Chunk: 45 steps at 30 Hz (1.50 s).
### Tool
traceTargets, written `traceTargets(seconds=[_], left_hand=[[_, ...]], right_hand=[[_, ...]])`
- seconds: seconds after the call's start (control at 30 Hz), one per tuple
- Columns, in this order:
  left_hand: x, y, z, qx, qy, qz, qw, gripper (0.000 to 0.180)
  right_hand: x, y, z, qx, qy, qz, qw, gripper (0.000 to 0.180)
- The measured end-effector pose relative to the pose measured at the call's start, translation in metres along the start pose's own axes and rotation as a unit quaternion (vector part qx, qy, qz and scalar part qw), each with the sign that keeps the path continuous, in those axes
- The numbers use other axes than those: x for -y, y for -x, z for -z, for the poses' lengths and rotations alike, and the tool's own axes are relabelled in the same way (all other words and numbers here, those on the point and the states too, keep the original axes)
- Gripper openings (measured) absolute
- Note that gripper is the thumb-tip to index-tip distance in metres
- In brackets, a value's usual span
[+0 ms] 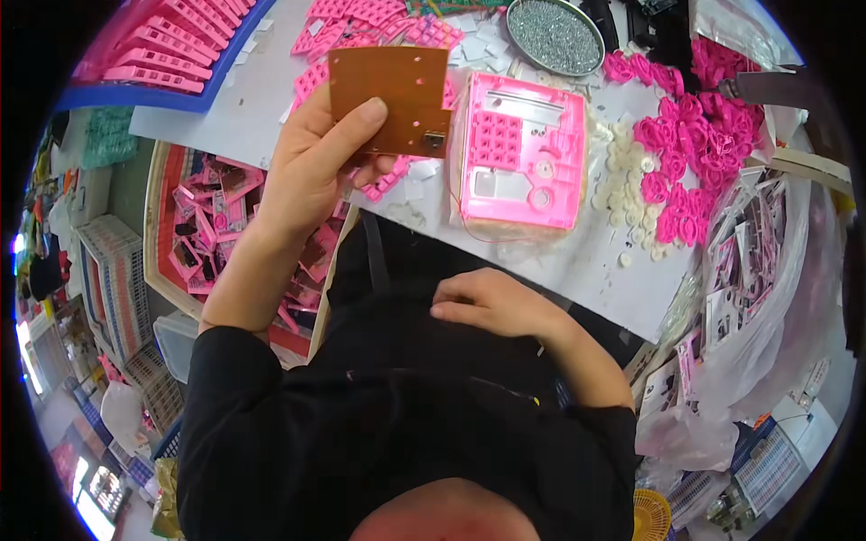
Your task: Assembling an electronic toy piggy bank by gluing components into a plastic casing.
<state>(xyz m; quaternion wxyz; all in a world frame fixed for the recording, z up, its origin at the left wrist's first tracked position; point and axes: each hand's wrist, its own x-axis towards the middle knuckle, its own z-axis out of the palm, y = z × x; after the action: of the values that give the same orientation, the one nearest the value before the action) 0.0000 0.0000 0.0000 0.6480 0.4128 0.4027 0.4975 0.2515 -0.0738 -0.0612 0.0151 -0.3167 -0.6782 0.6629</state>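
Observation:
My left hand grips a brown circuit board by its lower left part, thumb across its face and the other fingers behind it. The board is held up over the table, with a few small holes and a small dark part at its lower right corner. Just right of it lies a pink plastic housing with a pink key grid, a slot and round openings. A thin red wire runs by its lower left corner. My right hand rests on my lap, loosely bent, thumb apart from the fingers, holding nothing.
Pink key pads and white squares are spread behind the board. A round tray of screws stands at the back. White discs and pink rings lie at right. A bin of pink parts stands lower left.

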Motion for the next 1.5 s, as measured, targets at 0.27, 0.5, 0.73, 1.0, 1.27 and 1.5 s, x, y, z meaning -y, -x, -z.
traceTargets(seconds=[0.27,0.5,0.73,1.0,1.27,1.5], left_hand=[[-0.004,0.017,-0.008,0.034,-0.004,-0.019,0.999,0.026],[-0.005,0.02,-0.01,0.073,-0.031,-0.004,0.997,0.027],[-0.002,0.015,-0.03,0.14,-0.073,0.046,0.986,0.027],[-0.001,0.005,-0.051,0.192,-0.04,0.122,0.973,0.03],[0.009,-0.006,-0.048,0.15,-0.051,0.143,0.977,0.029],[0.019,-0.011,-0.056,0.179,-0.026,0.167,0.969,0.028]], right_hand=[[-0.037,-0.017,-0.046,-0.093,0.349,0.016,0.932,0.012],[-0.049,-0.029,-0.059,-0.149,0.444,-0.036,0.883,0.01],[-0.001,0.017,-0.011,-0.114,0.21,0.067,0.969,0.023],[0.048,0.049,0.084,-0.331,-0.086,0.267,0.901,0.057],[0.033,0.048,0.082,-0.224,-0.238,0.035,0.944,0.032],[0.035,0.059,0.085,-0.24,-0.261,0.064,0.933,0.02]])
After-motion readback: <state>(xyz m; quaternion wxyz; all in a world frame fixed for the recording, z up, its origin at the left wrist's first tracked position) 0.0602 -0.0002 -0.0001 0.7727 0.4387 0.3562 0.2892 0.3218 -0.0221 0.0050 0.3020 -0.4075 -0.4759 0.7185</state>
